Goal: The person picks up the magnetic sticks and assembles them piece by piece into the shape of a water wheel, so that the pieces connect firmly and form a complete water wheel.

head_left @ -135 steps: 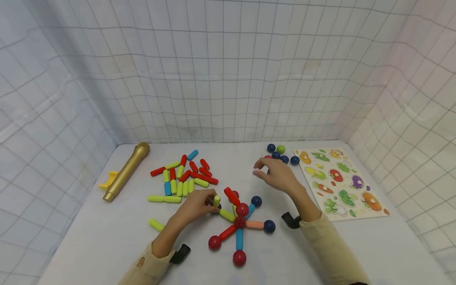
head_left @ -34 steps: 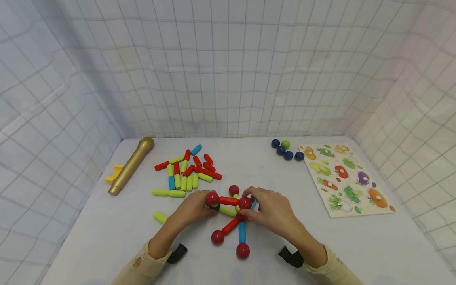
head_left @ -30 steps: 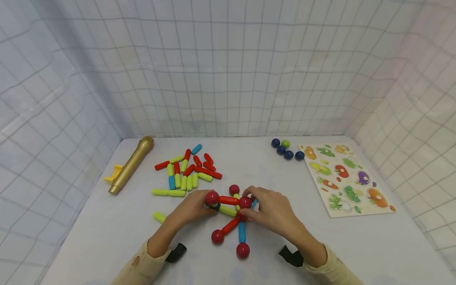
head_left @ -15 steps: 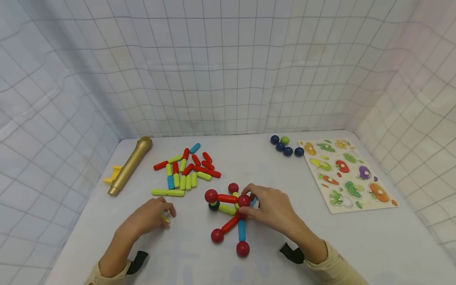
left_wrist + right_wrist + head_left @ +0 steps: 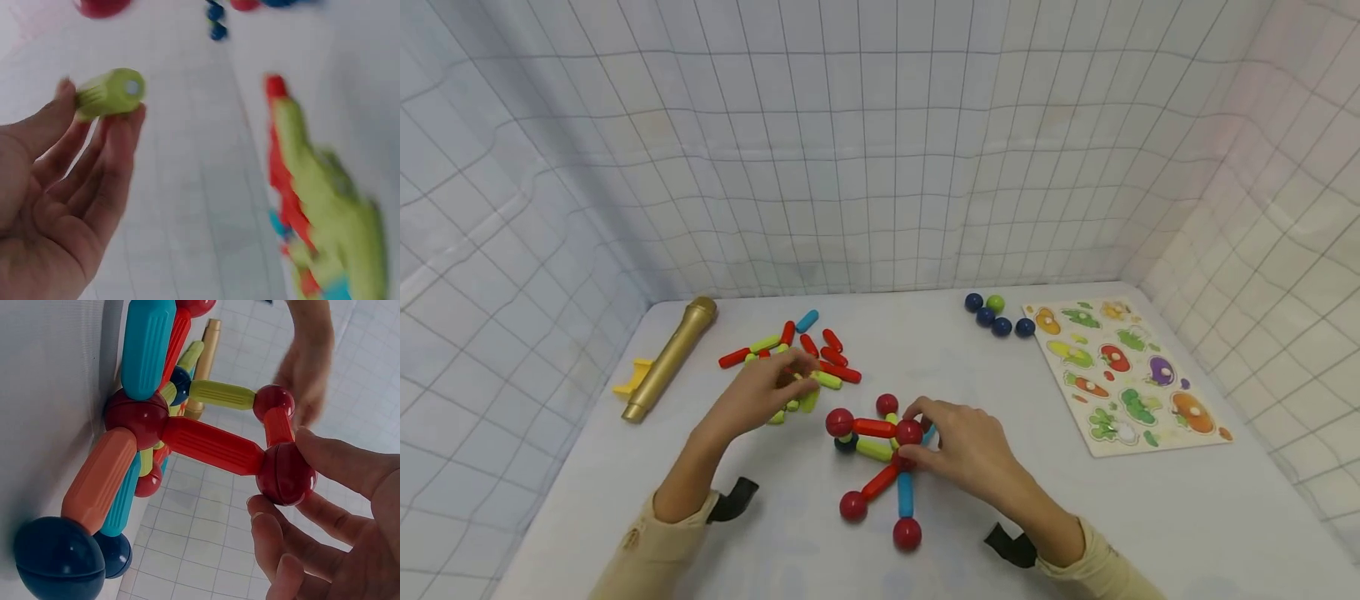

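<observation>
A toy of red balls joined by coloured sticks point(image 5: 880, 467) lies on the white table point(image 5: 1150, 517). My right hand point(image 5: 916, 432) pinches its raised red ball point(image 5: 909, 432). In the right wrist view the fingers point(image 5: 337, 459) and thumb close round that ball point(image 5: 284, 475), with a red stick point(image 5: 212, 445) running to the central red ball point(image 5: 140, 419). My left hand point(image 5: 797, 387) hovers over the pile of loose sticks point(image 5: 820, 358) and pinches a yellow-green stick point(image 5: 109, 94) between thumb and fingers.
A gold toy microphone point(image 5: 666, 360) with a yellow piece point(image 5: 628, 379) lies at the far left. Dark blue balls and a green one point(image 5: 996, 315) sit at the back right, next to a vegetable puzzle board point(image 5: 1131, 375). Gridded cloth walls enclose the table.
My left hand let go of the structure, went left to a lone yellow-green stick, took it and moved up to the stick pile. The right hand stayed on its red ball.
</observation>
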`<state>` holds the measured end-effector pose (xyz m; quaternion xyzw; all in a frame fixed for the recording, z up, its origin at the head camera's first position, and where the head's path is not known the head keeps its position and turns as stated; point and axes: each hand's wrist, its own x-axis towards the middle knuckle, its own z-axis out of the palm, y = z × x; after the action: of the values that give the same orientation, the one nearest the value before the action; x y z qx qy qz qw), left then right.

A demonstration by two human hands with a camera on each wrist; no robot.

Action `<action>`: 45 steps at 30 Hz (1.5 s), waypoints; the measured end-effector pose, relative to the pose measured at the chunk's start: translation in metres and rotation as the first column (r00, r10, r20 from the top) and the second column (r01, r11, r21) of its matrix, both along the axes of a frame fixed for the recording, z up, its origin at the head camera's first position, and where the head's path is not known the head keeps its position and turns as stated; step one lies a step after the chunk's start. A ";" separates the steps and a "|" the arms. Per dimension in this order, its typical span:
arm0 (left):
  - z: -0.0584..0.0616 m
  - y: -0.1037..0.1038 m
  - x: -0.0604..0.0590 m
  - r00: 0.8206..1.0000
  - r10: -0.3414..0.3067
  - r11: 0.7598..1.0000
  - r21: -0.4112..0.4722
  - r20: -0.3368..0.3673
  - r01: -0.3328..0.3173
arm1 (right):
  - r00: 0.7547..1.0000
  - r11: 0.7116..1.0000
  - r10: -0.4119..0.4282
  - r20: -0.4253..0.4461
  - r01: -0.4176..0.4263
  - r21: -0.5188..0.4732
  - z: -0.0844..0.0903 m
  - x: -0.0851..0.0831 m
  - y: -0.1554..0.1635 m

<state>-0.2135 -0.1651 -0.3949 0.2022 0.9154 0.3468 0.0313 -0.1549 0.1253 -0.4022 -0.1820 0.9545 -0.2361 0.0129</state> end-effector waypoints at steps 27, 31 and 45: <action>0.015 0.077 -0.032 0.974 -0.189 0.982 0.042 0.129 0.185 | 0.994 0.995 -0.090 -0.066 0.087 -0.056 -0.003 0.008 -0.004; 0.013 0.036 -0.032 1.000 0.008 0.981 -0.193 0.020 -0.004 | 0.989 0.993 -0.113 -0.095 0.110 -0.036 -0.001 0.007 -0.002; -0.056 -0.036 -0.014 0.995 0.098 0.868 -0.489 -0.001 -0.086 | 0.989 0.996 -0.089 -0.120 0.084 -0.039 -0.008 0.014 -0.008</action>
<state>-0.2270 -0.2012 -0.4511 0.1400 0.9813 0.1078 0.0758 -0.1410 0.1171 -0.4098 -0.1546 0.9564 -0.2410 -0.0583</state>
